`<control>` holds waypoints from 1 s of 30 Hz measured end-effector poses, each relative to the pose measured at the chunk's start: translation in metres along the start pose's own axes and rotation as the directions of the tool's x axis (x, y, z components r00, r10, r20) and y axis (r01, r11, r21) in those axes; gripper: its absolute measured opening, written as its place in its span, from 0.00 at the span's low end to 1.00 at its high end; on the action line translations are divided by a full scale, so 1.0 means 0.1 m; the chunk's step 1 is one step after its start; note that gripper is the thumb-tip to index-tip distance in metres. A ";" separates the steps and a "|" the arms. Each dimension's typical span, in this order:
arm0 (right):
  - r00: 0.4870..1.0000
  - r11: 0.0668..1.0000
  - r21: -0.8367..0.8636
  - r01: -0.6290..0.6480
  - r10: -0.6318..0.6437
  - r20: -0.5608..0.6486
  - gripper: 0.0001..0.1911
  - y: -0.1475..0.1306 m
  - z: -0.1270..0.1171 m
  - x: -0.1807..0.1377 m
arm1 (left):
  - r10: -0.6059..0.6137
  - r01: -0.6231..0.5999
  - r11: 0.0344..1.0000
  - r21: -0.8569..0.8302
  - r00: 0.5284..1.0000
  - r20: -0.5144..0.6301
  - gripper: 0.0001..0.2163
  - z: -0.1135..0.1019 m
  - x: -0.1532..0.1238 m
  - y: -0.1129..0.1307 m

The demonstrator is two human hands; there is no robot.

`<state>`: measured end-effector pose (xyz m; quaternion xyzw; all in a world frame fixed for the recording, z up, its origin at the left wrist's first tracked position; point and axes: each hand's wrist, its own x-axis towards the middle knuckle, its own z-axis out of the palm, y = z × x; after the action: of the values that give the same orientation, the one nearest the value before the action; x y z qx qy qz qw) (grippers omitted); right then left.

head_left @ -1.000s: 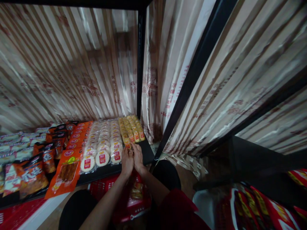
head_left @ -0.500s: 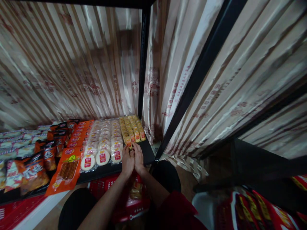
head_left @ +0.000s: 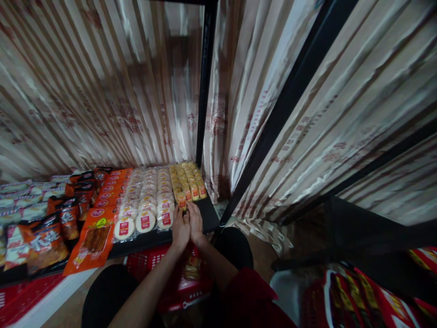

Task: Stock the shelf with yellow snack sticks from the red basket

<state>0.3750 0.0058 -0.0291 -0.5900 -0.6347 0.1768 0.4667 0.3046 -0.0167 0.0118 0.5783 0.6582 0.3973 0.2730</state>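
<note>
My left hand (head_left: 180,228) and my right hand (head_left: 195,221) are pressed side by side at the front of a low black shelf (head_left: 209,217). Their fingers curl together at the near end of a row of small yellow snack packs (head_left: 187,184). The nearest yellow pack (head_left: 181,199) sits right at my fingertips; whether I grip it is hidden. Rows of round white cakes with red labels (head_left: 150,200) lie just left of my left hand.
Orange packets (head_left: 97,232) and dark snack bags (head_left: 46,239) fill the shelf's left part. A red basket (head_left: 184,278) with packs sits on the floor under my arms. Striped curtains hang behind black shelf posts (head_left: 204,86). Red bags (head_left: 362,296) lie at lower right.
Both hands have stayed together at the front of the yellow row, shifting only slightly. The view has tilted a little.
</note>
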 end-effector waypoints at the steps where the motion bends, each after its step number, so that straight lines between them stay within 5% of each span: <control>1: 1.000 1.000 -0.002 -0.002 0.002 0.000 0.29 0.00 0.00 0.00 | 0.001 -0.001 1.000 -0.002 1.000 0.004 0.18 0.00 0.00 0.00; 13: 0.999 1.000 -0.009 -0.024 0.023 -0.043 0.27 -0.01 0.01 0.01 | 0.043 -0.042 0.999 0.017 0.998 -0.044 0.15 -0.03 -0.09 -0.05; 20: 0.998 1.000 0.008 -0.003 0.003 -0.055 0.27 -0.05 -0.02 -0.05 | 0.029 -0.030 0.999 0.023 0.998 0.048 0.15 -0.08 -0.22 -0.09; 30: 0.997 0.988 0.155 -0.020 0.008 0.078 0.18 -0.19 -0.21 -0.42 | 0.135 -0.134 0.991 -0.027 0.990 0.050 0.13 -0.10 -0.48 -0.24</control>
<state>0.3752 -0.0437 -0.0195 -0.5491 -0.6322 0.2516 0.4853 0.2921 -0.0666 -0.0072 0.6281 0.6057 0.4074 0.2695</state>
